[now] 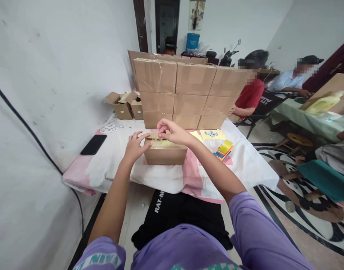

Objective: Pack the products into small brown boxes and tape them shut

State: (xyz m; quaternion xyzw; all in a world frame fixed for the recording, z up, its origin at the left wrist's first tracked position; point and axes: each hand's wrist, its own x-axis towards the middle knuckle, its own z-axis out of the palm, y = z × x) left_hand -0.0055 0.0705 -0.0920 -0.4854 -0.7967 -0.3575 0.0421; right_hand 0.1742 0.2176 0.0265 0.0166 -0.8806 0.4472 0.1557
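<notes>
Closest in, purple sleeves (pixel 256 240) and two bare forearms reach out over a black garment with white lettering (pixel 174 213) below the table edge. Both hands are on a small brown cardboard box (pixel 165 153), which sits near the front edge of a table draped in white and pink cloth (pixel 110 172), straight ahead of the person.

The left hand (pixel 134 147) clasps the box's left end, fingers curled over the top corner, thumb against the side. The right hand (pixel 172 132) hovers on the lid, fingertips (pixel 160 132) pinched tight together at the top surface; what they pinch is too small to tell.

Left of the box lies a flat black phone (pixel 93 144), well apart. To the right is a stack of coloured sheets with a yellow-green piece on top (pixel 225 149), and just behind it a yellow card (pixel 213 135).

Further back, a wall of large brown cardboard cartons (pixel 189 93) stands stacked three high on the table, with two small open cardboard boxes (pixel 124 107) beside it on the left.

Far right, a person in a red shirt (pixel 249 95) and a person in a light-blue shirt (pixel 286 80) sit at another table, a yellow plastic bottle (pixel 323 104) lying near them.
</notes>
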